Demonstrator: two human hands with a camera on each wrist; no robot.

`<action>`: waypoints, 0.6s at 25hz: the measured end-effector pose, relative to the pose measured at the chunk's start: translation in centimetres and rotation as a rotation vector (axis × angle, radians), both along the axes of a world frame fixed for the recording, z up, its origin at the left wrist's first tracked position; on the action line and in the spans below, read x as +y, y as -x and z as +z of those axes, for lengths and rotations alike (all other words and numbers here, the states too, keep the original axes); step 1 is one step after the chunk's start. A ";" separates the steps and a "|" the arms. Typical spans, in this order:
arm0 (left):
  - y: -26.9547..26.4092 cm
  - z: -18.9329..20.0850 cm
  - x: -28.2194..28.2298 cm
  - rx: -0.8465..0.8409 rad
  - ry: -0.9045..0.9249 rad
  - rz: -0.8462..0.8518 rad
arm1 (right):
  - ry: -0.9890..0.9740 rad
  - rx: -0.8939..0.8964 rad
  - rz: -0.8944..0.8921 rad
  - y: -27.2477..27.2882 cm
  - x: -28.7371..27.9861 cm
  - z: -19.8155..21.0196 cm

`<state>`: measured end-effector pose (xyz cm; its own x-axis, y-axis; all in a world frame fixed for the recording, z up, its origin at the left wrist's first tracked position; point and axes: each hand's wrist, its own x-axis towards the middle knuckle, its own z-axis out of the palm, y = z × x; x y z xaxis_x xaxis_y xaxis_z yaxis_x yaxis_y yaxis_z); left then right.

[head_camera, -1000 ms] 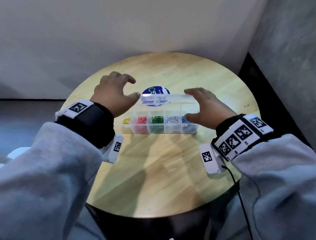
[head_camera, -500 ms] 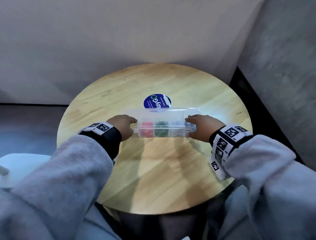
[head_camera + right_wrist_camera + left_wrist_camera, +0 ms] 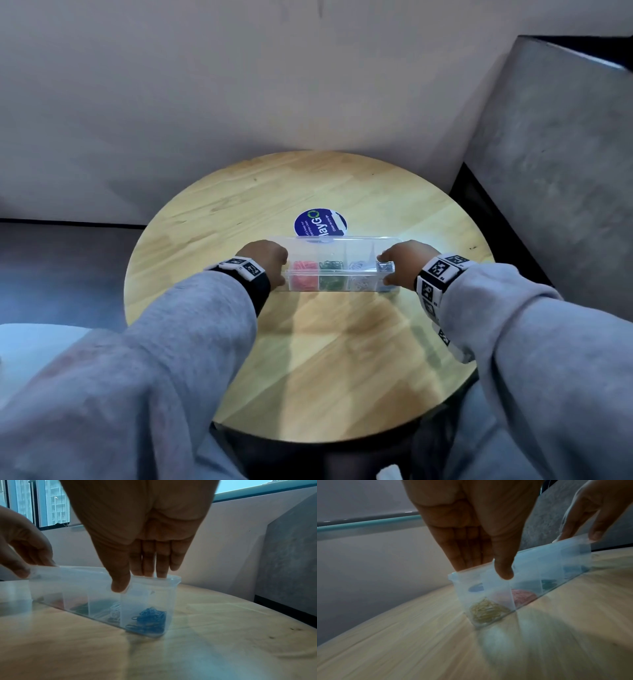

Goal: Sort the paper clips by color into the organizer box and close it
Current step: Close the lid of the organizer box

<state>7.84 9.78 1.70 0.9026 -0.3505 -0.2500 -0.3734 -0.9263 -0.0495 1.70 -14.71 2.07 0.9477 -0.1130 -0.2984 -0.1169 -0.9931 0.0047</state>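
The clear organizer box (image 3: pixel 337 265) lies on the round wooden table (image 3: pixel 308 359) with its lid down. Through the plastic I see red clips (image 3: pixel 305 274), green clips (image 3: pixel 330 272), white clips (image 3: pixel 359 274), yellow clips (image 3: pixel 485 612) and blue clips (image 3: pixel 149 619), each colour in its own compartment. My left hand (image 3: pixel 265 255) holds the box's left end, fingers on the lid and thumb on the front wall (image 3: pixel 504 573). My right hand (image 3: pixel 406 262) holds the right end the same way, with its thumb (image 3: pixel 120 585) on the front wall.
A round blue sticker (image 3: pixel 320 222) lies on the table just behind the box. A grey concrete block (image 3: pixel 555 171) stands close at the right, and a pale wall runs behind. A white object (image 3: pixel 27 342) sits low at the left.
The lid, held half raised a second ago, has come down onto the box. Both hands have dropped from the lid's edges to the two ends of the box.
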 end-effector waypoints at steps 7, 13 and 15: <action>0.0 -0.4 0.0 -0.038 0.027 0.005 | -0.019 -0.075 0.009 1.0 0.4 -1.0; -0.3 -0.2 0.3 0.000 0.088 0.046 | -0.219 -0.112 -0.137 1.4 -0.4 -0.4; -1.1 0.7 0.3 0.068 0.115 0.100 | -0.263 -0.091 -0.154 1.0 -0.7 0.1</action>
